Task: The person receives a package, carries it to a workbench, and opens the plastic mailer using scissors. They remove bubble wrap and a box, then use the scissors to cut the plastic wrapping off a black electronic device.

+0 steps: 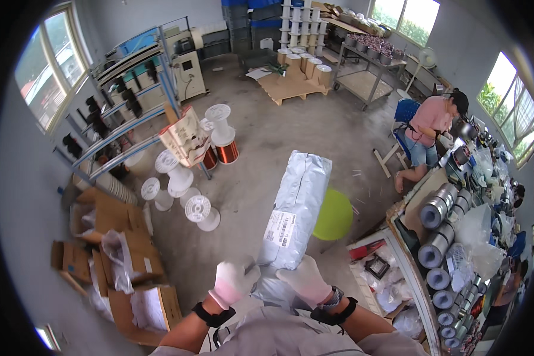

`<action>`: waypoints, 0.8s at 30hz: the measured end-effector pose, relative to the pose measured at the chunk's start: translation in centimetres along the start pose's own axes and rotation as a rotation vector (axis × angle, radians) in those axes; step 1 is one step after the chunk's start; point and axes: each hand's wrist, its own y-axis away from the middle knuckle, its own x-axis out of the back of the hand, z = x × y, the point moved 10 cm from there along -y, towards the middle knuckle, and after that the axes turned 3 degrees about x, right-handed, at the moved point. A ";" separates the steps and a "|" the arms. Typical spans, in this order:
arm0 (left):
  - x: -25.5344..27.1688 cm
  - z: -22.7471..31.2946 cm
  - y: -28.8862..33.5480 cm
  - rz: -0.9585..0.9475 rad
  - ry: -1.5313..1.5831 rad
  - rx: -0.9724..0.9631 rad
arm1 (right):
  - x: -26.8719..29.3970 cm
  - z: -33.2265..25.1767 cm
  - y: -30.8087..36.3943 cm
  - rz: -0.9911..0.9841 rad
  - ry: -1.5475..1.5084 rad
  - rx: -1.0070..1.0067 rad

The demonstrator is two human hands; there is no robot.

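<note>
A long silver foil-wrapped package (304, 193) stretches out in front of me, with a white label (280, 229) on its lower left side. My left hand (234, 284), in a white and pink glove, is closed at the package's near left edge, its fingers curled toward the foil. On the near right edge, my gloved right hand (307, 282) grips the same foil, thumb on top. The fingers beneath the wrapping are hidden. Past the package's right side shows a round lime-green stool top (337, 215), partly covered by it.
A workbench (418, 270) carrying several metal cylinders (436, 246) runs along my right, where a seated person (430, 127) works. Open cardboard boxes (121, 228) stand at left. White spools (202, 213) and a blue-railed rack (127, 121) lie beyond. A cart (368, 83) is farther back.
</note>
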 end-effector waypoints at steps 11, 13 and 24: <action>0.7 -5.4 -34.9 -0.383 0.185 0.043 | 7.7 -6.2 -31.8 0.069 -0.098 -0.130; 0.2 -6.1 -40.9 -0.413 0.142 0.010 | 9.1 -6.2 -37.0 0.102 -0.115 -0.161; -3.1 -1.4 -69.8 -0.539 -0.066 -0.347 | 20.0 -7.4 -56.5 0.503 -0.082 -0.170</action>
